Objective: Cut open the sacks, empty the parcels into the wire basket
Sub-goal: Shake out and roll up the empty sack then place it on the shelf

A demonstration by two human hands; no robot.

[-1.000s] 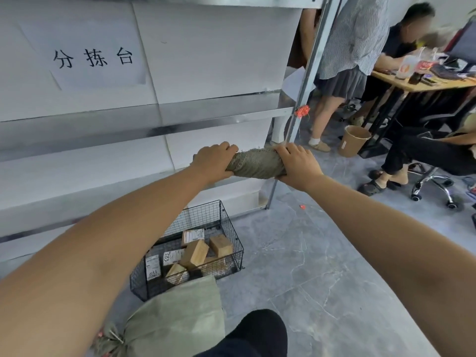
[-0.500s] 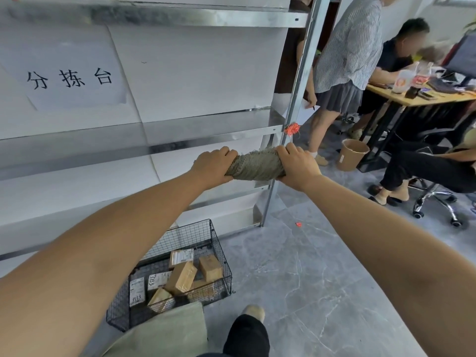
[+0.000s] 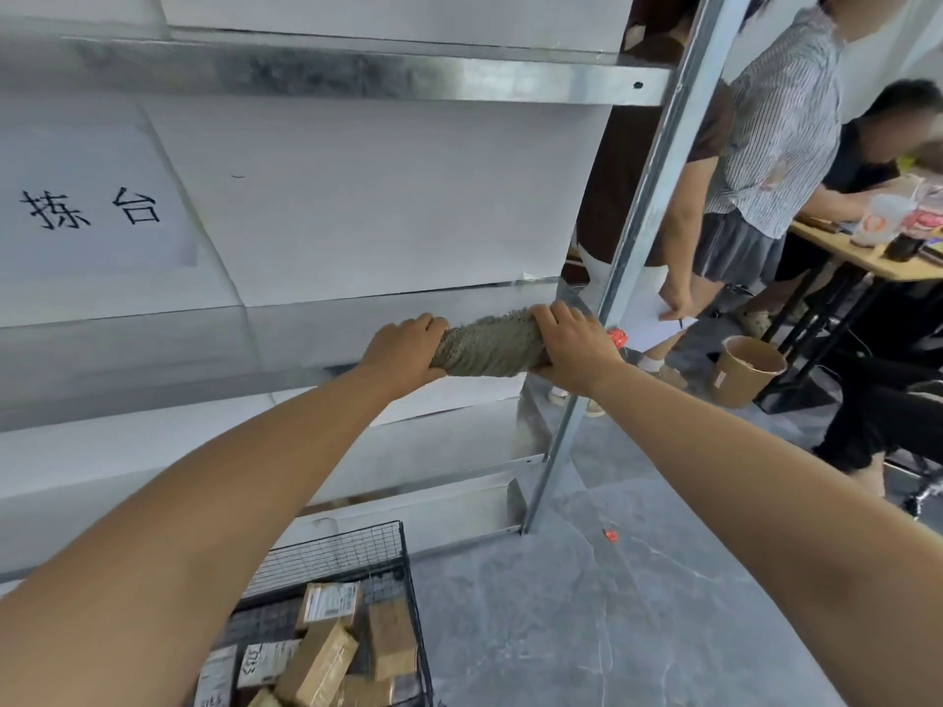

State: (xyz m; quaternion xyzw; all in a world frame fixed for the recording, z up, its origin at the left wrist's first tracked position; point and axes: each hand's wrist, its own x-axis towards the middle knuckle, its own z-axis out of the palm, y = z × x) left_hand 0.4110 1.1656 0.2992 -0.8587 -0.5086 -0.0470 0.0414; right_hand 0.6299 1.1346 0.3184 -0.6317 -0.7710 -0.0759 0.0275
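Note:
A grey-green woven sack (image 3: 489, 347), rolled into a tight bundle, is stretched between my two hands at arm's length in front of the metal shelving. My left hand (image 3: 403, 349) grips its left end and my right hand (image 3: 574, 347) grips its right end, fingers curled over the top. Below, at the bottom of the view, stands the black wire basket (image 3: 357, 551) with several cardboard parcels (image 3: 319, 665) lying in it. My left forearm hides part of the basket.
Metal shelving (image 3: 658, 206) with white boards and a paper sign (image 3: 92, 211) fills the left. People stand and sit at a wooden desk (image 3: 862, 257) on the right, near a brown paper bin (image 3: 747, 369). Grey marble floor (image 3: 612, 604) lies beside the basket.
My view has risen and drawn nearer the shelving, so the full sack on the floor has left the frame. Both hands keep the same grip on the rolled sack.

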